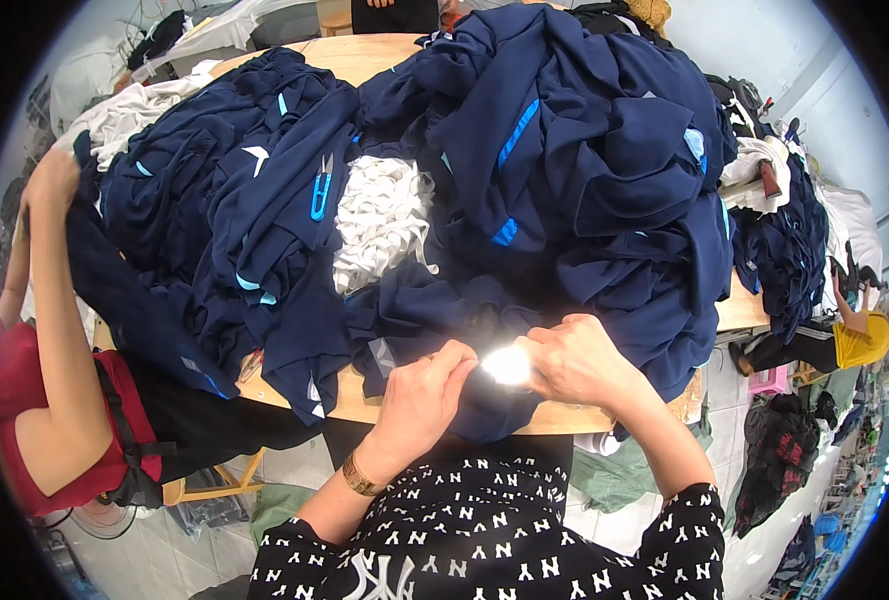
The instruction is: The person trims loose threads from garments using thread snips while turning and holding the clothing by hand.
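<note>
My left hand is closed, its thumb and fingertips pinched together at the near edge of the table. My right hand is closed too, a little to the right, its fingers curled in. A bright white glare between the hands hides what they hold. Just beneath and behind them lies a navy cloth piece, hanging over the table edge. Beyond my left hand is a heap of white fabric strips. Blue-handled thread snips rest on navy garments to the left of it.
A tall navy garment pile with light blue trims fills the table's right side; another navy pile covers the left. A co-worker in red stands close at left, handling navy cloth. The wooden table edge runs before me.
</note>
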A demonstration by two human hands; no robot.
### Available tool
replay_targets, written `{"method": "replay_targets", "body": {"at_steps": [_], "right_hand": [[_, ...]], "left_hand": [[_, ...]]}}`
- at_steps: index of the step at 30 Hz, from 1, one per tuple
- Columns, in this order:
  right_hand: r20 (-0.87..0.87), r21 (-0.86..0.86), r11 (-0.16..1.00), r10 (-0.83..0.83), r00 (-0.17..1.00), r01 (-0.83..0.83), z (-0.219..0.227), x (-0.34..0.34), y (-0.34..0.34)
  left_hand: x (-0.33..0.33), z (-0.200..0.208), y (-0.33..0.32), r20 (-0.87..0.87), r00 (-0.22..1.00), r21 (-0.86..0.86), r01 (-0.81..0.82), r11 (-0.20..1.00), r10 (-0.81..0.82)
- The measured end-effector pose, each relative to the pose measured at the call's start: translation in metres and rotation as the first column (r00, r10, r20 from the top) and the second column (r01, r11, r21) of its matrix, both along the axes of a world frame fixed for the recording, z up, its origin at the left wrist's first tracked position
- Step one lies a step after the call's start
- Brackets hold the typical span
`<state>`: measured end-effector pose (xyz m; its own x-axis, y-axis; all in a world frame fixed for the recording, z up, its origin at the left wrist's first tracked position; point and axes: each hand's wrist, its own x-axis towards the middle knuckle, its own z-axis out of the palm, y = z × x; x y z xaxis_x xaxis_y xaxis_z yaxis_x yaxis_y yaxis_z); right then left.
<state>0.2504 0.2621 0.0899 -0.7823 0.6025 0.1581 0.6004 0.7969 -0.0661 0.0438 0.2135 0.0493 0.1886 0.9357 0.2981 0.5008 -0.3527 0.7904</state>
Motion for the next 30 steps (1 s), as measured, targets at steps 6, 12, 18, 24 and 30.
{"method": "replay_targets", "body": {"at_steps": [6, 12, 18, 24, 30], "right_hand": [[-0.019, -0.019, 1.0, 0.009, 1.0, -0.009, -0.005, 0.003, -0.001], [-0.049, -0.054, 0.998, -0.024, 0.999, 0.021, -0.006, 0.0, -0.006], [-0.037, -0.067, 0.997, -0.035, 0.999, 0.032, -0.011, -0.001, -0.008], [-0.053, -0.047, 0.998, -0.034, 0.998, 0.031, -0.016, -0.005, -0.01], [-0.061, -0.045, 0.998, -0.039, 0.997, 0.036, -0.02, -0.009, -0.011]], "left_hand": [[-0.004, 0.001, 0.004, 0.075, 0.997, -0.181, 0.037, 0.983, -0.023], [-0.008, 0.002, 0.009, 0.272, 0.962, -0.424, 0.142, 0.894, -0.023], [-0.008, 0.001, 0.011, 0.282, 0.959, -0.422, 0.153, 0.894, -0.031], [-0.008, 0.002, 0.011, 0.303, 0.953, -0.42, 0.157, 0.894, -0.025], [-0.008, 0.003, 0.011, 0.297, 0.954, -0.413, 0.163, 0.896, -0.036]]}}
